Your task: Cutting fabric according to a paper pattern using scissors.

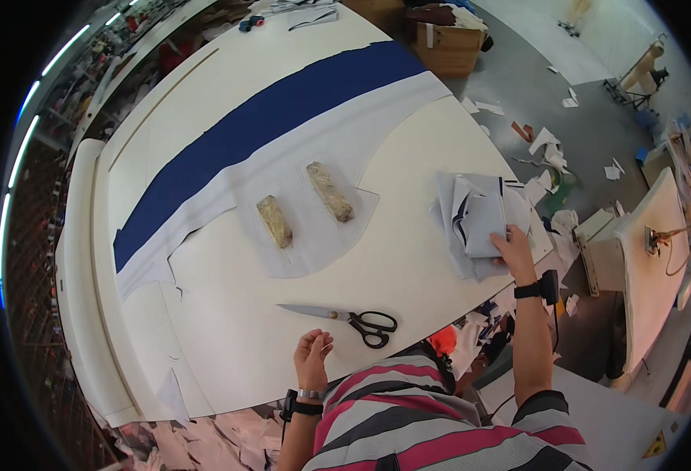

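At the table's right side my right hand grips the near corner of a stack of folded light grey-blue cut fabric pieces, thumb on top and the other fingers partly hidden. My left hand hovers over the near edge of the table, its fingers curled together with nothing visible in them. Just beyond it lie large scissors with black handles, blades pointing left. Farther off, a pale fabric piece lies flat under two wrapped, brownish block-shaped weights, the left one and the right one.
A navy fabric strip curves across the white table. A long white roll lies along the left edge. Scraps litter the floor at right, near a padded board. A cardboard box of cloth stands beyond the table.
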A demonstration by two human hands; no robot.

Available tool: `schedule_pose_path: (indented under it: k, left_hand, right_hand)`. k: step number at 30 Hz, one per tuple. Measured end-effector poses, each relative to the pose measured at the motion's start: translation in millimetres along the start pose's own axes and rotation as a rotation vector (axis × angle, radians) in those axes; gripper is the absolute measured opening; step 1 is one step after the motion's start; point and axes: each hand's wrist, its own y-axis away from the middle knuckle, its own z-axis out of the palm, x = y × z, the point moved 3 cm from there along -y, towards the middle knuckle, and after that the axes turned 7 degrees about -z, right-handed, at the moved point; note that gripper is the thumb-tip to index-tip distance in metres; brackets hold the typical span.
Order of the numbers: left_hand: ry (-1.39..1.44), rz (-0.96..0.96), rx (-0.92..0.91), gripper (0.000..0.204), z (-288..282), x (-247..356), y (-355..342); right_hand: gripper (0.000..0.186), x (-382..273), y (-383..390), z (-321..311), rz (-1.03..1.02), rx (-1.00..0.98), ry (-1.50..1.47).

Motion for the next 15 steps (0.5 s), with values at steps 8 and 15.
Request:
schedule_pose_path:
  k: [8,15]
  left_hand:
    - [-0.028,0.059,0.105,0.019,-7,8,1]
    - [-0.010,0.086,0.213,0.018,-28,12,2]
  right_hand:
    - [0.067,-38,33,9,-0.279,0.222,0.786]
    - [0.042,-74,79,42,-0.825,0.316,0.584]
